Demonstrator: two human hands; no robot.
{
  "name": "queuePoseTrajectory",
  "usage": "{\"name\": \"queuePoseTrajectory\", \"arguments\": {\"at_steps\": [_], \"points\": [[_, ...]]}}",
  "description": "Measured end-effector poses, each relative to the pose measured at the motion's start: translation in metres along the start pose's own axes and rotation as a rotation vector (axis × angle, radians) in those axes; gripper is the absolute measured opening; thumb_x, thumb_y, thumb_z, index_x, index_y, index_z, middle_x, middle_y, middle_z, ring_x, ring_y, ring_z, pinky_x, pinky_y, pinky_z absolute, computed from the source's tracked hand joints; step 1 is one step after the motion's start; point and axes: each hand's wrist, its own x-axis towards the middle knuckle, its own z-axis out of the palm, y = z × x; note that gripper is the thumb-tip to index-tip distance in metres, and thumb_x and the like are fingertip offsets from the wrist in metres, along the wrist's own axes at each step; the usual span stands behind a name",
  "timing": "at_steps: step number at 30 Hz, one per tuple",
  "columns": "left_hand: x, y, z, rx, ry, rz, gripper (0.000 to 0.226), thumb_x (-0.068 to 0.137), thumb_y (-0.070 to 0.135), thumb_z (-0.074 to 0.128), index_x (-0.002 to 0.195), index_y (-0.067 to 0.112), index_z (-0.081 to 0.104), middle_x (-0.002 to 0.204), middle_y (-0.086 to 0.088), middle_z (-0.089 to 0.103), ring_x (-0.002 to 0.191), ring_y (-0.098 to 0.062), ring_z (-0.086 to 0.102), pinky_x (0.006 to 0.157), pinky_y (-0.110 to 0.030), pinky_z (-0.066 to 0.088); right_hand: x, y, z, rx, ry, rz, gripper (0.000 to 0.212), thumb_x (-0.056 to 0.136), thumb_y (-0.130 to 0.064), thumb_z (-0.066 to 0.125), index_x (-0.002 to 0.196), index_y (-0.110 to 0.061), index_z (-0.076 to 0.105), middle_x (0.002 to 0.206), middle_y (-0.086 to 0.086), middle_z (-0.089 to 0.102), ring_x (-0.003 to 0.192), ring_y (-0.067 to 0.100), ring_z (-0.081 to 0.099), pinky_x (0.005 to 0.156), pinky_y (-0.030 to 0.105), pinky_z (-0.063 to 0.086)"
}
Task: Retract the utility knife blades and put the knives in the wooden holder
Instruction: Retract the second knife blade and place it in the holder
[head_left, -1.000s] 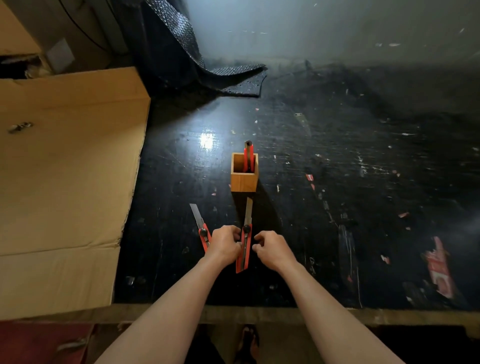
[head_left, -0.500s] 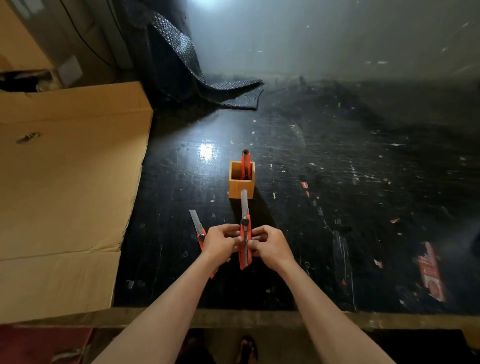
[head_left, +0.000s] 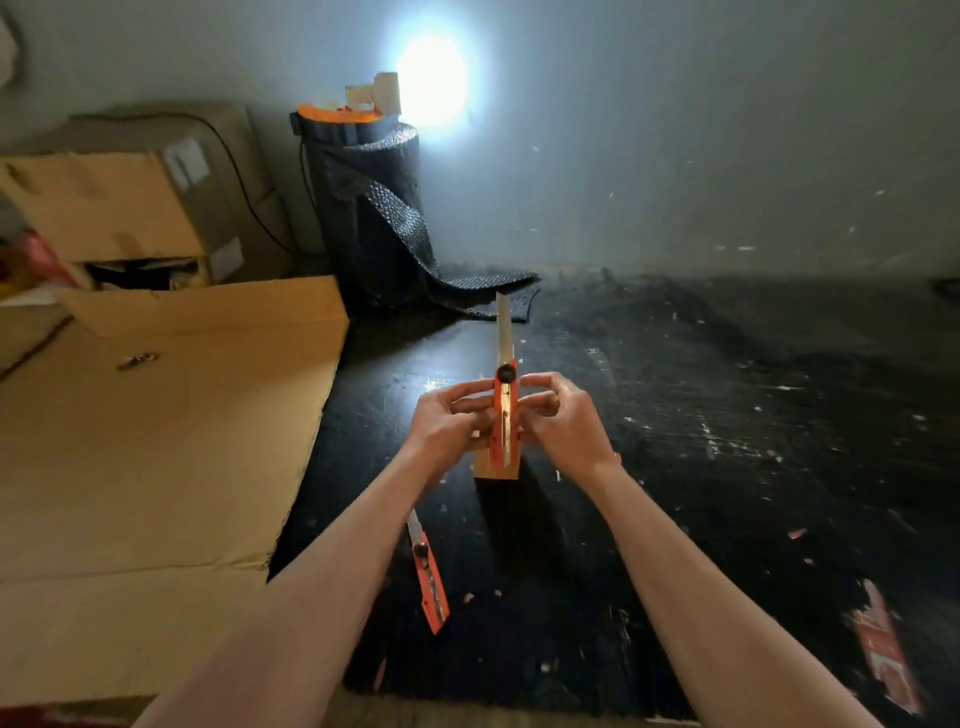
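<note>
Orange plastic forms the slim body of the utility knife (head_left: 504, 415) held upright in front of the person, its silver segmented blade (head_left: 503, 325) fully extended and pointing up. Both hands are clamped on the handle from either side: the left hand (head_left: 451, 423) pinches its left edge, the right hand (head_left: 563, 421) its right edge, with fingertips near the black round locking knob (head_left: 504, 373) at the top of the body. Just behind and below the knife stands the small square wooden holder (head_left: 494, 465), mostly hidden by the hands; whether it holds anything cannot be told. A second orange utility knife (head_left: 430, 584), blade also out, lies flat on the scuffed black tabletop (head_left: 727, 467) nearer the person, under the left forearm.

Judging by its look, the knife is light and stiff, with a smooth shell that could slip if pinched loosely. The thin blade is sharp and probably brittle at its snap lines, so grip belongs on the plastic flanks only, well below the steel. The knob likely needs loosening before the blade slides back.
</note>
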Motion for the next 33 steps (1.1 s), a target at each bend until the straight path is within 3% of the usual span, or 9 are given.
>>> {"name": "queuePoseTrajectory", "arguments": {"at_steps": [6, 12, 15, 18, 23, 26, 30, 33], "points": [[0.002, 0.047, 0.009, 0.018, -0.026, 0.099, 0.039, 0.091, -0.016, 0.061, 0.116, 0.011, 0.073, 0.099, -0.010, 0.082, 0.089, -0.024, 0.080, 0.078, -0.040, 0.066, 0.030, -0.053, -0.017, -0.229, 0.052, -0.195, 0.034, 0.097, -0.017, 0.065, 0.128, -0.030, 0.063, 0.108, -0.001, 0.073, 0.097, 0.014, 0.071, 0.082, 0.033, 0.062], [-0.002, 0.070, 0.015, 0.033, -0.010, 0.140, 0.039, 0.088, -0.017, 0.064, 0.110, 0.013, 0.076, 0.095, -0.009, 0.082, 0.083, -0.023, 0.081, 0.068, -0.035, 0.066, 0.029, -0.071, -0.023, -0.271, 0.127, -0.271, 0.027, 0.096, -0.020, 0.066, 0.122, -0.026, 0.068, 0.114, -0.004, 0.072, 0.100, 0.012, 0.067, 0.087, 0.031, 0.057], [-0.003, 0.070, 0.015, 0.035, -0.010, 0.126, 0.039, 0.088, -0.017, 0.063, 0.109, 0.013, 0.077, 0.096, -0.012, 0.082, 0.087, -0.026, 0.080, 0.071, -0.039, 0.065, 0.024, -0.068, -0.025, -0.280, 0.125, -0.273, 0.027, 0.095, -0.019, 0.066, 0.121, -0.027, 0.069, 0.108, -0.012, 0.067, 0.094, 0.003, 0.063, 0.082, 0.022, 0.054], [-0.003, 0.069, 0.015, 0.017, -0.008, 0.112, 0.041, 0.088, -0.016, 0.064, 0.117, 0.009, 0.076, 0.101, -0.016, 0.081, 0.092, -0.031, 0.079, 0.075, -0.043, 0.066, 0.019, -0.062, -0.023, -0.294, 0.096, -0.265, 0.029, 0.095, -0.016, 0.067, 0.123, -0.023, 0.069, 0.110, -0.011, 0.066, 0.097, 0.005, 0.062, 0.077, 0.013, 0.050], [-0.002, 0.073, 0.014, -0.036, 0.011, 0.085, 0.039, 0.087, -0.014, 0.068, 0.114, 0.013, 0.077, 0.100, -0.010, 0.082, 0.086, -0.024, 0.081, 0.064, -0.034, 0.065, 0.010, -0.051, -0.019, -0.273, 0.064, -0.257, 0.028, 0.094, -0.015, 0.068, 0.120, -0.023, 0.070, 0.112, -0.009, 0.070, 0.101, 0.008, 0.067, 0.090, 0.028, 0.058], [-0.001, 0.072, 0.013, -0.022, 0.018, 0.071, 0.039, 0.088, -0.012, 0.068, 0.113, 0.015, 0.078, 0.101, -0.009, 0.082, 0.089, -0.025, 0.080, 0.075, -0.042, 0.066, 0.006, -0.049, -0.017, -0.250, 0.068, -0.232, 0.026, 0.093, -0.015, 0.069, 0.117, -0.024, 0.071, 0.108, -0.014, 0.069, 0.103, 0.009, 0.068, 0.091, 0.032, 0.058], [-0.003, 0.069, 0.011, -0.048, 0.031, 0.043, 0.039, 0.089, -0.012, 0.067, 0.107, 0.019, 0.079, 0.099, -0.009, 0.082, 0.090, -0.025, 0.080, 0.080, -0.045, 0.064, 0.001, -0.049, -0.016, -0.292, 0.049, -0.242, 0.026, 0.092, -0.014, 0.070, 0.116, -0.023, 0.071, 0.104, -0.015, 0.067, 0.095, 0.000, 0.063, 0.084, 0.019, 0.054], [-0.003, 0.071, 0.011, -0.037, 0.037, 0.047, 0.038, 0.088, -0.011, 0.068, 0.112, 0.017, 0.078, 0.100, -0.008, 0.082, 0.092, -0.024, 0.080, 0.079, -0.044, 0.064, -0.003, -0.047, -0.016, -0.331, 0.028, -0.236, 0.026, 0.092, -0.016, 0.071, 0.117, -0.021, 0.070, 0.111, -0.008, 0.071, 0.104, 0.005, 0.064, 0.080, 0.012, 0.046]]}}
